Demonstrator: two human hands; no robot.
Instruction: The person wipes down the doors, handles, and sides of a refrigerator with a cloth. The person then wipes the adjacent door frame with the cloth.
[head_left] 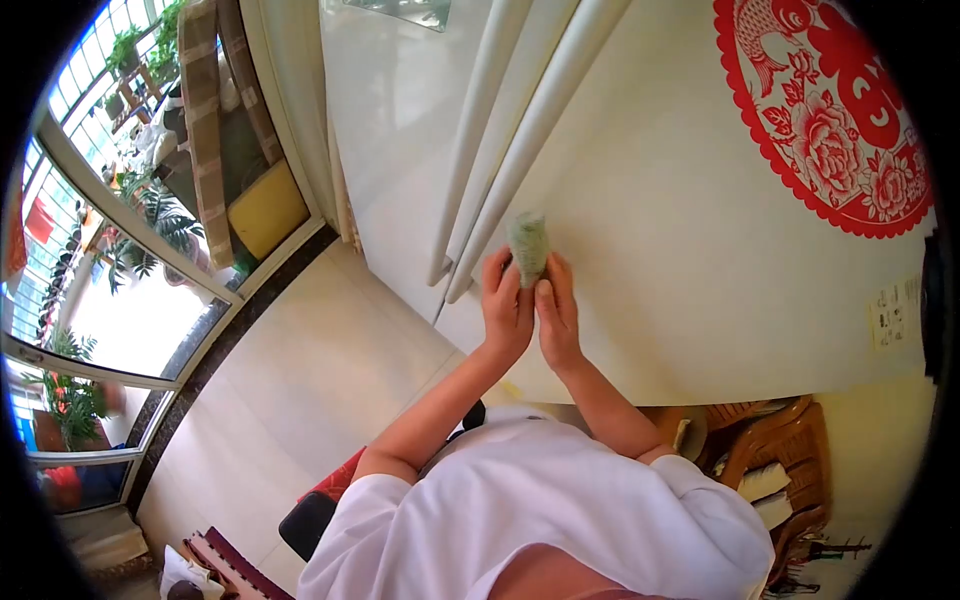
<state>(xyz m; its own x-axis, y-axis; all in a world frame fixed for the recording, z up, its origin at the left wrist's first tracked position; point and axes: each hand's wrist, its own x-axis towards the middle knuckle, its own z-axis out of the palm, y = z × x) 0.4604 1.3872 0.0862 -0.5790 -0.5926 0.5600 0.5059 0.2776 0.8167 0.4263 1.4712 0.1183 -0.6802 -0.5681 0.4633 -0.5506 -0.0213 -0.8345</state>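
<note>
A pale green, mottled thing (528,245), somewhat like a folded cloth, stands upright between my two hands. My left hand (508,305) is closed against its lower left side, fingers bent. From the right, my right hand (556,310) presses on it, with the thumb along the near side. The lower end is hidden by my fingers, and I cannot tell its exact kind. Behind the hands are the white refrigerator doors (640,260), with long white handles (530,130) just beyond the fingertips.
A red paper-cut with a fish and flowers (825,150) is stuck on the door at upper right. Glass doors (120,270) with potted plants beyond are on the left. Pale floor tiles (300,370) lie between. Brown wooden furniture (790,450) stands at lower right.
</note>
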